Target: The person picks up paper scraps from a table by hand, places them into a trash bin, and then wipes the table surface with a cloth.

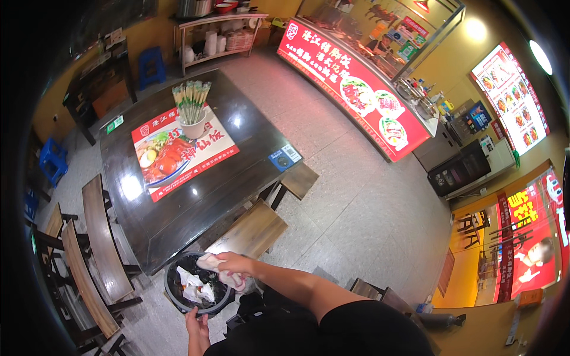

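Note:
A round dark trash bin (pixel 169 291) with a grey rim and a black liner is in front of me, below the table's near corner. Crumpled white tissues (pixel 194 287) lie in it. My left hand (pixel 197 322) grips the rim on the near side. My right hand (pixel 236 263) holds a pale cloth with reddish parts (pixel 230 279), bunched up over the bin's right edge; one end of the cloth hangs over the opening. The dark wooden table (pixel 178 231) bears a printed placemat (pixel 218 153) and a white cup (pixel 194 128) filled with many wrapped chopsticks (pixel 191 100).
Wooden benches stand left of the table (pixel 104 236) and at its near right side (pixel 249 229). A red-fronted food counter (pixel 329 75) stands across the tiled floor, with a person (pixel 383 44) behind it. Blue stools (pixel 53 160) are at the far left. A metal shelf (pixel 218 20) stands behind.

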The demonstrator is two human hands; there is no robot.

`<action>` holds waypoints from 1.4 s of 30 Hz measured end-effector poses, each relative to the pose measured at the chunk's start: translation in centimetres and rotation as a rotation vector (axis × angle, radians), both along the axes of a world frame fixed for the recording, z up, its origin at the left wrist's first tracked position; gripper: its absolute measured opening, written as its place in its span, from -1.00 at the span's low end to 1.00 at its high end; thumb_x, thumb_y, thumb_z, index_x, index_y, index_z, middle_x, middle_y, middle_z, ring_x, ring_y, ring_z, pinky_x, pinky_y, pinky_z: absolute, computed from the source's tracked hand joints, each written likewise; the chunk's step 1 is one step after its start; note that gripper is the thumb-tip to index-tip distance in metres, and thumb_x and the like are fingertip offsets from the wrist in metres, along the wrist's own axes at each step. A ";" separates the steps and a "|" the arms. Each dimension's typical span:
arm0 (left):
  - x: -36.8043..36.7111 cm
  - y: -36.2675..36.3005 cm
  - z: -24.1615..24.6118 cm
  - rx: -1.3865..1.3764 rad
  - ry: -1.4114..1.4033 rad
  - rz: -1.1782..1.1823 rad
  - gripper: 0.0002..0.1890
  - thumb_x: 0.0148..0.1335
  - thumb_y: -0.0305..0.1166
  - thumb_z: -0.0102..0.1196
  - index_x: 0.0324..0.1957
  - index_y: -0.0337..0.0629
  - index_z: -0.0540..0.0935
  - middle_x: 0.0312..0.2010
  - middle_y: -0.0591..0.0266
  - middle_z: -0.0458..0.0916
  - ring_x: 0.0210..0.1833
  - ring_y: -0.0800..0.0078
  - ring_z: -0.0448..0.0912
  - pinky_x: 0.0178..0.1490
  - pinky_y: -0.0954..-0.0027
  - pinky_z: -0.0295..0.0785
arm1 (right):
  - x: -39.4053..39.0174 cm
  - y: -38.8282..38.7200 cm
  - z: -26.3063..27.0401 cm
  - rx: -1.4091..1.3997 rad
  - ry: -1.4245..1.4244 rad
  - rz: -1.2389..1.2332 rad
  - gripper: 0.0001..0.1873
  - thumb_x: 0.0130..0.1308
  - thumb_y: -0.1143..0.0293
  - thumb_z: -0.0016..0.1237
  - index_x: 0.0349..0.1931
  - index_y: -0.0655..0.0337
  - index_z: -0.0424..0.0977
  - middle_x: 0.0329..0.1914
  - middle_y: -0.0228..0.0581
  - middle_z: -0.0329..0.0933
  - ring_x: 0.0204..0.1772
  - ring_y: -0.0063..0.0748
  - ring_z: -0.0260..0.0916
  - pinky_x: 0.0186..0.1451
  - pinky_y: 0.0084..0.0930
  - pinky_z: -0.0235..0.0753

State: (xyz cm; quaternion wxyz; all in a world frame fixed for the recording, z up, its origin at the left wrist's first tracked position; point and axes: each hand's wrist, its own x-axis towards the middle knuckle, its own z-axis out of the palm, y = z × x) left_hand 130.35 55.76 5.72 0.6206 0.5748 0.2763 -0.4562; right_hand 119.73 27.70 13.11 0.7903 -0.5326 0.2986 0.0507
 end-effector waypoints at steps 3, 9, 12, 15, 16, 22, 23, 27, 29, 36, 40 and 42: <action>-1.7 -2.2 0.0 -0.011 -0.005 -0.063 -0.76 0.03 -0.39 0.12 -0.25 0.04 0.39 -0.27 0.41 0.45 -0.32 0.39 0.47 -0.34 0.43 0.40 | -5.1 -3.0 -1.8 0.173 0.021 -0.198 -0.61 0.02 0.45 -0.19 -0.07 0.19 0.40 -0.38 -0.40 0.43 -0.36 -0.59 0.36 -0.32 -0.62 0.38; -6.9 -8.6 -0.4 -0.063 0.022 -0.189 -0.75 -0.01 -0.43 0.12 -0.29 0.10 0.37 -0.34 0.45 0.47 -0.28 0.39 0.46 -0.28 0.37 0.36 | -12.8 -5.8 -0.3 0.397 -0.082 -0.438 -0.67 0.06 0.46 -0.21 -0.10 0.14 0.35 -0.34 -0.30 0.47 -0.33 -0.44 0.45 -0.30 -0.45 0.47; -10.8 -13.1 0.4 -0.094 0.024 -0.219 -0.76 0.00 -0.46 0.10 -0.32 0.08 0.37 -0.35 0.42 0.48 -0.26 0.33 0.46 -0.24 0.27 0.38 | -16.1 -7.6 1.6 0.513 -0.132 -0.500 -0.71 0.14 0.39 -0.19 -0.09 0.12 0.33 -0.35 -0.27 0.46 -0.29 -0.37 0.47 -0.23 -0.37 0.52; -15.8 -18.3 1.1 -0.162 0.003 -0.270 -0.79 0.01 -0.48 0.09 -0.34 0.05 0.36 -0.35 0.36 0.49 -0.26 0.29 0.47 -0.24 0.20 0.40 | -21.3 -11.1 0.7 0.636 -0.157 -0.554 -0.67 0.20 0.29 -0.18 -0.03 0.15 0.32 -0.23 -0.16 0.50 -0.23 -0.28 0.50 -0.12 -0.31 0.52; -17.4 -19.8 2.0 -0.154 0.005 -0.255 -0.79 0.02 -0.51 0.09 -0.37 0.02 0.35 -0.36 0.32 0.48 -0.27 0.27 0.48 -0.27 0.18 0.42 | -22.8 -11.8 2.2 0.683 -0.161 -0.559 -0.66 0.19 0.28 -0.17 -0.03 0.15 0.33 -0.22 -0.16 0.50 -0.23 -0.28 0.50 -0.10 -0.30 0.51; -26.7 -28.5 3.2 -0.188 0.024 -0.298 -0.78 0.01 -0.52 0.11 -0.37 0.00 0.36 -0.39 0.34 0.45 -0.27 0.25 0.47 -0.31 0.15 0.45 | -32.9 -18.5 1.1 0.743 -0.296 -0.543 -0.62 0.19 0.18 -0.15 -0.07 0.22 0.39 -0.18 -0.14 0.51 -0.16 -0.25 0.49 -0.02 -0.24 0.45; -27.8 -29.7 3.5 -0.172 0.037 -0.305 -0.79 0.01 -0.52 0.11 -0.37 0.00 0.36 -0.38 0.34 0.45 -0.26 0.26 0.47 -0.31 0.15 0.45 | -34.0 -19.3 1.0 0.767 -0.295 -0.571 -0.63 0.18 0.20 -0.14 -0.06 0.21 0.38 -0.20 -0.16 0.52 -0.17 -0.25 0.49 -0.02 -0.25 0.46; -32.2 -34.6 5.2 -0.271 0.166 -0.419 -0.79 0.08 -0.50 0.05 -0.22 -0.05 0.42 -0.29 0.23 0.49 -0.30 0.16 0.51 -0.39 0.17 0.53 | -37.7 -21.4 2.7 0.807 -0.343 -0.633 -0.62 0.15 0.31 -0.10 -0.01 0.23 0.33 -0.19 -0.14 0.50 -0.16 -0.23 0.49 -0.02 -0.25 0.46; -34.0 -37.0 7.3 -0.276 0.229 -0.435 -0.80 0.11 -0.49 0.02 -0.19 -0.09 0.40 -0.27 0.15 0.49 -0.30 0.10 0.52 -0.40 0.13 0.55 | -39.1 -22.4 1.0 0.782 -0.403 -0.576 -0.60 0.15 0.33 -0.10 0.00 0.25 0.31 -0.18 -0.11 0.50 -0.15 -0.20 0.48 -0.01 -0.24 0.45; -36.1 -42.4 5.8 -0.316 0.328 -0.613 -0.83 0.15 -0.44 0.01 -0.22 -0.05 0.34 -0.16 0.09 0.44 -0.17 -0.05 0.49 -0.16 -0.14 0.46 | -41.7 -25.5 2.5 0.871 -0.439 -0.689 -0.56 0.15 0.28 -0.10 0.00 0.35 0.30 -0.14 0.02 0.48 -0.09 -0.07 0.46 0.06 -0.18 0.42; -37.0 -45.2 6.1 -0.300 0.365 -0.750 -0.79 0.13 -0.43 0.05 -0.24 -0.05 0.30 -0.17 0.09 0.46 -0.17 0.00 0.52 -0.21 -0.08 0.49 | -44.4 -27.5 3.8 0.734 -0.341 -0.802 -0.56 0.14 0.26 -0.09 0.01 0.28 0.31 -0.11 -0.03 0.48 -0.09 -0.07 0.46 0.05 -0.16 0.42; -36.5 -46.2 5.8 -0.306 0.351 -0.795 -0.78 0.12 -0.43 0.06 -0.26 -0.04 0.30 -0.21 0.11 0.48 -0.20 0.03 0.53 -0.23 -0.07 0.49 | -44.8 -28.6 5.1 0.550 -0.327 -0.879 -0.58 0.17 0.34 -0.11 0.06 0.21 0.28 -0.05 -0.12 0.46 -0.04 -0.16 0.44 0.06 -0.21 0.42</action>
